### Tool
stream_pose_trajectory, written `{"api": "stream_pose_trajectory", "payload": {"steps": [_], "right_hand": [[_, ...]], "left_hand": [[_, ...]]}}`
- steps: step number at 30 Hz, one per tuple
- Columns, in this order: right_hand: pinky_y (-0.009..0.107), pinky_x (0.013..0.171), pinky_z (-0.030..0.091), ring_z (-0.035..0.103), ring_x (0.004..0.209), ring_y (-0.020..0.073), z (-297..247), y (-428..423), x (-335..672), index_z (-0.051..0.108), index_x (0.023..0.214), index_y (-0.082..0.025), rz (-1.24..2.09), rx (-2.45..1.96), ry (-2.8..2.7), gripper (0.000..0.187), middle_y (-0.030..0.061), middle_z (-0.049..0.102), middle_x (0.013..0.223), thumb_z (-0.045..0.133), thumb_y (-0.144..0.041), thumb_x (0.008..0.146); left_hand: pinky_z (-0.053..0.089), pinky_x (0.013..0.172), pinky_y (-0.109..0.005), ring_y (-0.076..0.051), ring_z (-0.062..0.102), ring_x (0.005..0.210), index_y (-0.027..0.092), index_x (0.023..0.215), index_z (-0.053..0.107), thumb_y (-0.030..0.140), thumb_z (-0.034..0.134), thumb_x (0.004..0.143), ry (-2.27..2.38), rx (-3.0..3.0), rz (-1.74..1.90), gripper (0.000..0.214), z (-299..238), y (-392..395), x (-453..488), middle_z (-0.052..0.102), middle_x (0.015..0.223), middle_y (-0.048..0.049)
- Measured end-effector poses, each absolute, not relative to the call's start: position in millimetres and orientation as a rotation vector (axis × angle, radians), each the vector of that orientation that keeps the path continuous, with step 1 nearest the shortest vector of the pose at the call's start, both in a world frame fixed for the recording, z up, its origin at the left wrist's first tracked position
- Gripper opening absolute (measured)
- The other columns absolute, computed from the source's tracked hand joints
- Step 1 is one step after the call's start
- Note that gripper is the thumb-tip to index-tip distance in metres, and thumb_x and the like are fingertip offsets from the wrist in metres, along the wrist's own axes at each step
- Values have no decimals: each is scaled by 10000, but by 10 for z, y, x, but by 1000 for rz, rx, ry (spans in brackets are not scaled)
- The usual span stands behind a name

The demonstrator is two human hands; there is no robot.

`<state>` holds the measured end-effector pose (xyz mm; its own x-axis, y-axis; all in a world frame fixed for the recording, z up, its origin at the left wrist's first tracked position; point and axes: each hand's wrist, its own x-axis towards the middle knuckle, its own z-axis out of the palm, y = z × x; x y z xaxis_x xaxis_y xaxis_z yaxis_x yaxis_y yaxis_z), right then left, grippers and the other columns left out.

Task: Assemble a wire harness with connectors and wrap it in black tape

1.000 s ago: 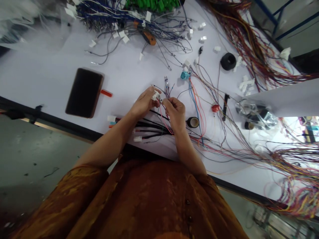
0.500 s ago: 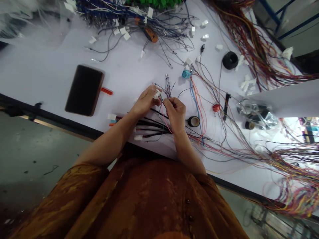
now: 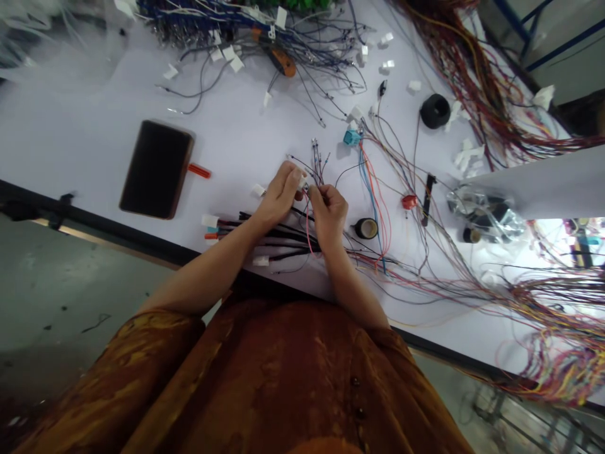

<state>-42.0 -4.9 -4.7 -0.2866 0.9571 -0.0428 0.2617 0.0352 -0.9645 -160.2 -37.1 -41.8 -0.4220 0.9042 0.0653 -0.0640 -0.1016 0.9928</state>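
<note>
My left hand [image 3: 280, 192] is closed around a small white connector [image 3: 302, 181], which its fingers partly cover. Right beside it, my right hand [image 3: 331, 211] pinches a thin wire at the connector's face. A pink wire [image 3: 308, 230] loops down from between the hands. Just beyond my fingertips lie several loose wire ends with metal terminals [image 3: 316, 148]. Under my wrists runs a bundle of black-sleeved wires [image 3: 288, 234], with a white connector [image 3: 261, 260] on one end. Whether the pinched wire sits inside the connector is hidden.
A dark tablet-like device [image 3: 157, 169] lies left, beside an orange strip [image 3: 199, 171]. Right of my hands are a black tape roll [image 3: 365, 228], a blue connector [image 3: 351, 137] and a red connector [image 3: 409, 202]. An orange-handled tool [image 3: 282, 62] lies among wires at the back.
My right hand has come closer to the left, and the connector is turned and more covered by fingers. The pink wire now bows out to the left. The whole view has shifted slightly.
</note>
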Motion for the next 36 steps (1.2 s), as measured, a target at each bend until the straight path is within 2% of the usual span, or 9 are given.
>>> {"api": "stream_pose_trajectory", "payload": {"steps": [6,11,15,18,21,24,27,31,36], "right_hand": [[238,567,327,370,595,81,-124,-84,-411,500,724,-208,1277,-1256,-1646,338,-58,382,619,556,-475,923],[239,561,320,355,593,77,-173,-95,-397,527,789,-207,1372,-1129,-1597,234,-58,406,657,575,-396,917],[240,552,324,350,581,78,-179,-75,-369,505,769,-214,1337,-1094,-1618,256,-60,391,640,579,-390,938],[235,560,352,375,585,77,-124,39,-323,520,801,-216,1307,-1062,-1589,289,-55,398,658,575,-453,957],[229,564,394,422,595,79,-25,192,-269,542,880,-224,1283,-1018,-1508,343,-39,430,706,524,-554,974],[231,503,361,388,546,83,47,261,-242,563,991,-240,1361,-999,-1521,374,-46,411,689,494,-607,973],[239,518,337,354,552,86,44,215,-246,556,905,-223,1347,-990,-1585,311,-55,387,654,518,-524,977],[250,559,313,334,573,80,-6,109,-258,506,721,-205,1316,-1020,-1779,257,-62,381,613,581,-338,927],[256,569,308,320,567,80,-22,72,-259,486,697,-209,1353,-992,-1907,260,-62,388,613,568,-318,917]], "left_hand": [[458,611,-290,-132,503,607,207,896,569,708,452,950,1428,999,1633,517,-349,-390,-1532,516,690,-8],[463,597,-282,-131,518,594,214,882,594,731,449,933,1393,911,1601,539,-351,-385,-1539,519,667,-1],[475,627,-283,-130,522,605,213,899,613,733,510,900,1371,898,1581,530,-351,-398,-1543,524,682,-3],[477,613,-256,-122,539,611,203,887,621,660,504,954,1299,746,1552,477,-308,-374,-1566,541,692,-11],[460,565,-217,-102,528,570,187,841,600,529,405,1046,1188,460,1518,444,-224,-320,-1611,531,656,-6],[458,544,-199,-89,525,538,179,811,583,543,391,1046,1094,236,1493,474,-142,-277,-1651,515,630,9],[465,538,-203,-86,531,518,179,806,587,624,451,996,1058,121,1491,502,-99,-264,-1668,518,623,18],[474,538,-213,-90,534,509,176,798,592,643,438,991,1062,139,1479,528,-95,-262,-1668,523,604,18],[481,535,-239,-117,570,525,191,811,595,661,406,993,1147,274,1480,538,-173,-253,-1672,534,593,9]]}}
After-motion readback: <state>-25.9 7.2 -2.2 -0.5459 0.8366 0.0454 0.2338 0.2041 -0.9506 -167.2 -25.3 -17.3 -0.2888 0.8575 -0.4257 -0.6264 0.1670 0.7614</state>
